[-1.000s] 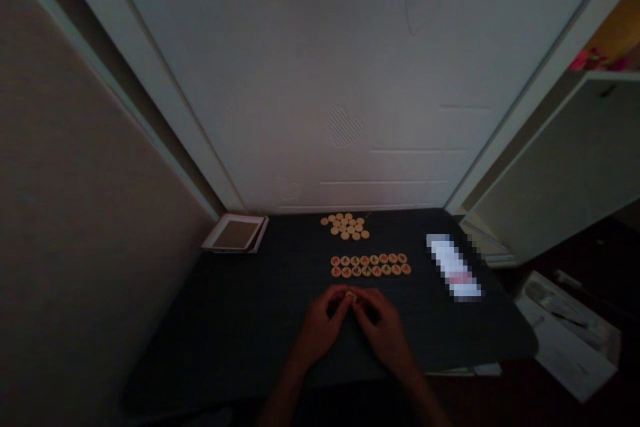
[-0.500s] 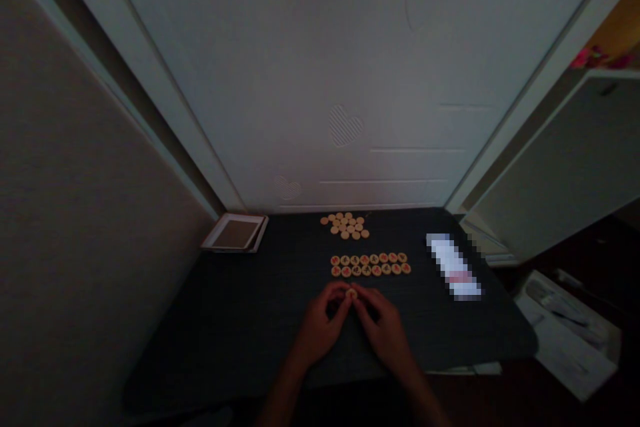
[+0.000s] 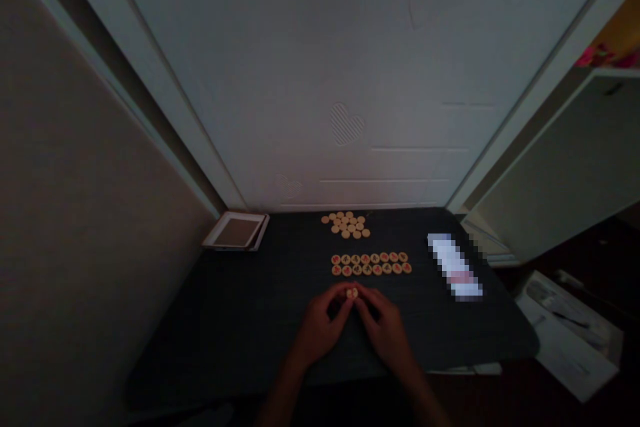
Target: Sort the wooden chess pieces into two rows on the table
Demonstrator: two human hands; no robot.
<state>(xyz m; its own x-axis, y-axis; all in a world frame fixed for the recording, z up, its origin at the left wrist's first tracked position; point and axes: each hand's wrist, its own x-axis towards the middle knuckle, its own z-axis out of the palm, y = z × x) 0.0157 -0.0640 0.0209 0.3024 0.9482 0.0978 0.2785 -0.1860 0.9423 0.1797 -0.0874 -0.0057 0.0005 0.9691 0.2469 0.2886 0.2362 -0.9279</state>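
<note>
My left hand (image 3: 326, 320) and my right hand (image 3: 379, 322) meet near the front of the dark table (image 3: 240, 327). Between the fingertips of both is a small round xiangqi piece (image 3: 352, 293), its marking too small to read. Just beyond the hands lie two neat rows of xiangqi pieces (image 3: 371, 264), face up with red or dark characters. Farther back is a loose cluster of plain-faced xiangqi pieces (image 3: 345, 223), their characters not showing.
At the back left corner lies a shallow open box (image 3: 235, 231). A blurred-out bright object (image 3: 455, 267) lies on the right side. A white panel (image 3: 320, 80) with heart reliefs rises behind the table. Beyond the right edge, a white box (image 3: 570, 340) stands lower down.
The held piece shows more of its face between the thumbs now. Both hands stay almost in place, and the rows and cluster are unchanged. The view has shifted very slightly.
</note>
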